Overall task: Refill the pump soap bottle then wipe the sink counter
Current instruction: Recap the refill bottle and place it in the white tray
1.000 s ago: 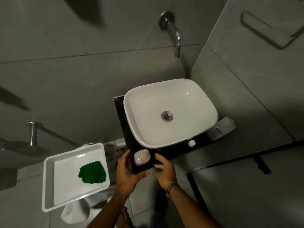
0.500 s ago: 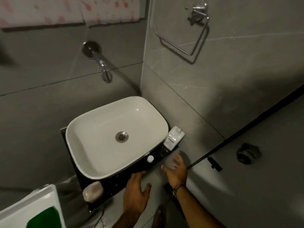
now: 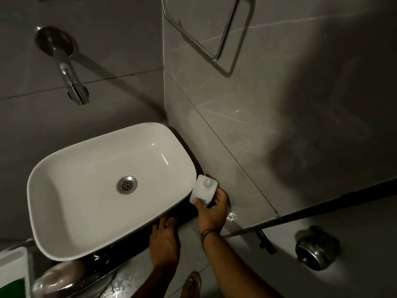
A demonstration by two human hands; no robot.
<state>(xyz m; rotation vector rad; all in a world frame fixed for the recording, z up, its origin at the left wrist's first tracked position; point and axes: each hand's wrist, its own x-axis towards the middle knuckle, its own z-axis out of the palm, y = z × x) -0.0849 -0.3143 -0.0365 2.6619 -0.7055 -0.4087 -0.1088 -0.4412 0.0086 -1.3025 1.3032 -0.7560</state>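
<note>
Standing at the right end of the dark counter [image 3: 137,244], between basin and wall, a white bottle [image 3: 203,190] with a round cap is clasped by the right hand [image 3: 211,211], thumb on its front, fingers behind; left hand [image 3: 165,237] rests fingers spread on the counter edge, holding nothing; white basin [image 3: 75,211] sits alongside, touching or just beside the bottle; tap [image 3: 71,82] projects from the wall above.
</note>
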